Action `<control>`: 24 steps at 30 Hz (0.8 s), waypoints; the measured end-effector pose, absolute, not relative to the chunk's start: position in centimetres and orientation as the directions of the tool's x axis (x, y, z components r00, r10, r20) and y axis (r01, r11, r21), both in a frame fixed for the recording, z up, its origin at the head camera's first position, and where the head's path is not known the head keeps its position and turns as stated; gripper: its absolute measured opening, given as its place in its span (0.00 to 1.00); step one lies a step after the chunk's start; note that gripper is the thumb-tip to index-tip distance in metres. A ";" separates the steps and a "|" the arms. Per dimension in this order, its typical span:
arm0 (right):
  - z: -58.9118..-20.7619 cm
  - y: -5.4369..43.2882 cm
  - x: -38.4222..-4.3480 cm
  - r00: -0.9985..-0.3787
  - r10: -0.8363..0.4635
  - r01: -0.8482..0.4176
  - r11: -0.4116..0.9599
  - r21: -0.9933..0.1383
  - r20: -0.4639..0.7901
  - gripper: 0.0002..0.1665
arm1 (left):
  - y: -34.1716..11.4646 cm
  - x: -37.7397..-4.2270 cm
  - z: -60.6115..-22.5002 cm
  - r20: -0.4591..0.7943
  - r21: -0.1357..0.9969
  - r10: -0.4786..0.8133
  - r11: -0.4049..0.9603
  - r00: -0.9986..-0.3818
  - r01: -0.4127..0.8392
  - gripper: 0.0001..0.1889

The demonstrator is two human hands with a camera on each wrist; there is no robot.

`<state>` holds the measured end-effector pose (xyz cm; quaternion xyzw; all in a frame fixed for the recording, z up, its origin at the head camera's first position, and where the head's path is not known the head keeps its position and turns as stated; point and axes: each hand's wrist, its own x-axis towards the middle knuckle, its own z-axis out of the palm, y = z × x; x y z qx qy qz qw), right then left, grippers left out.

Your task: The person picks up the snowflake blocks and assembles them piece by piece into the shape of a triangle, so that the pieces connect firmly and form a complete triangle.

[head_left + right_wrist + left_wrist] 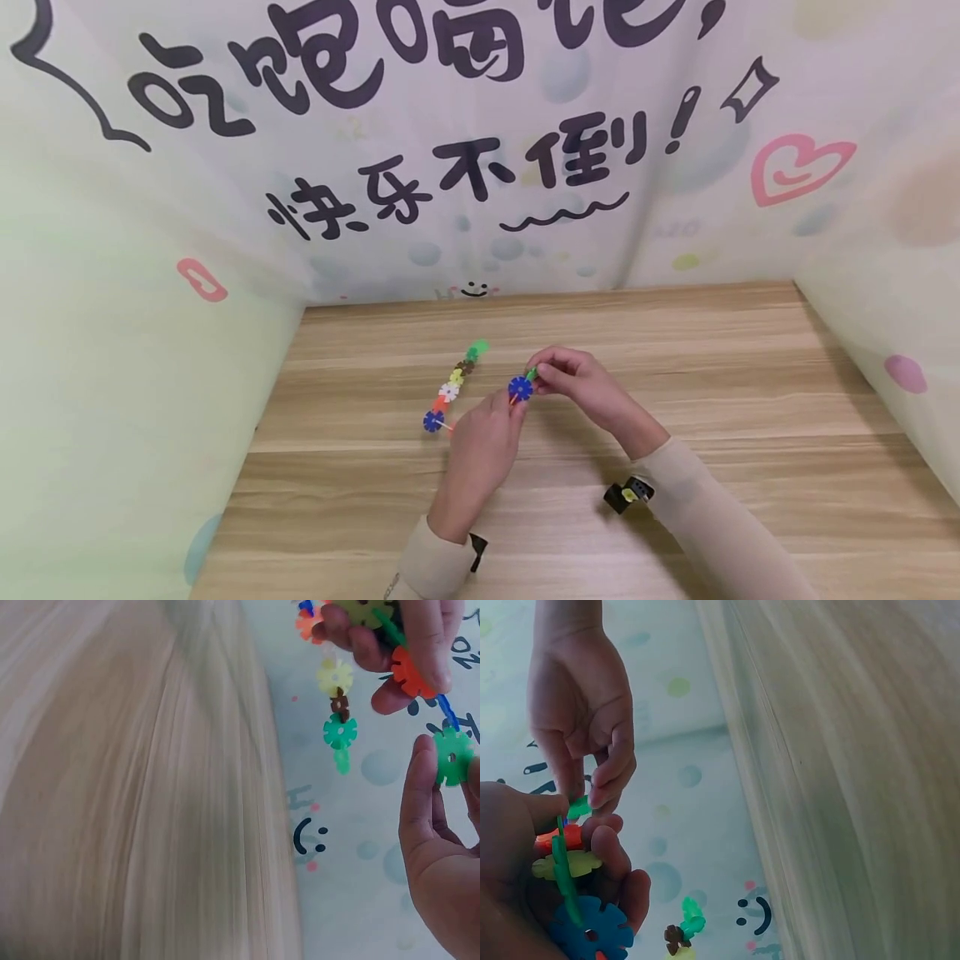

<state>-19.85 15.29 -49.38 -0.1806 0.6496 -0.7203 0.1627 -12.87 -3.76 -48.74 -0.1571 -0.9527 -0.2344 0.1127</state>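
My left hand (483,442) grips a chain of slotted plastic snowflake discs, with an orange disc (411,673) by its fingertips. Beyond that comes a blue disc (521,388). A green disc (453,756) at the chain's end is pinched between the thumb and fingers of my right hand (588,392); it meets the blue disc's edge, but how deep the slots engage cannot be told. Within the left palm, a yellow disc (577,864) and a larger-looking blue disc (592,934) show in the left wrist view. The palm hides other parts of the chain.
Left of the hands runs a line of joined discs: blue (433,421), white (449,392), brown (465,367) and green among them. Whether it continues through the left hand is hidden. Printed cloth walls (465,250) border the wooden table (360,500) behind and on both sides.
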 end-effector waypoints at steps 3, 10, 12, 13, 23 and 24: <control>-49.3 15.3 -19.8 -0.872 -0.485 -0.039 -0.082 -0.996 0.074 0.14 | -3.8 -12.9 -48.7 0.281 0.416 0.248 0.839 -0.927 0.351 0.14; -49.1 15.2 -19.8 -0.880 -0.471 0.002 -0.132 -0.991 0.061 0.15 | -3.9 -12.9 -48.8 0.276 0.409 0.246 0.845 -0.929 0.345 0.14; -48.9 15.2 -19.7 -0.878 -0.474 0.005 -0.137 -0.991 0.061 0.16 | -3.9 -12.9 -48.7 0.280 0.406 0.247 0.845 -0.928 0.348 0.14; -48.9 15.2 -19.7 -0.878 -0.474 0.007 -0.136 -0.991 0.059 0.16 | -3.9 -12.9 -48.7 0.281 0.407 0.247 0.844 -0.927 0.349 0.14; -48.7 14.8 -19.7 -0.873 -0.479 -0.017 -0.155 -0.988 0.090 0.16 | -4.0 -12.9 -48.6 0.293 0.450 0.235 0.821 -0.927 0.350 0.13; -48.7 14.8 -19.7 -0.873 -0.479 -0.018 -0.161 -0.987 0.094 0.16 | -4.0 -12.9 -48.6 0.306 0.460 0.230 0.814 -0.924 0.355 0.13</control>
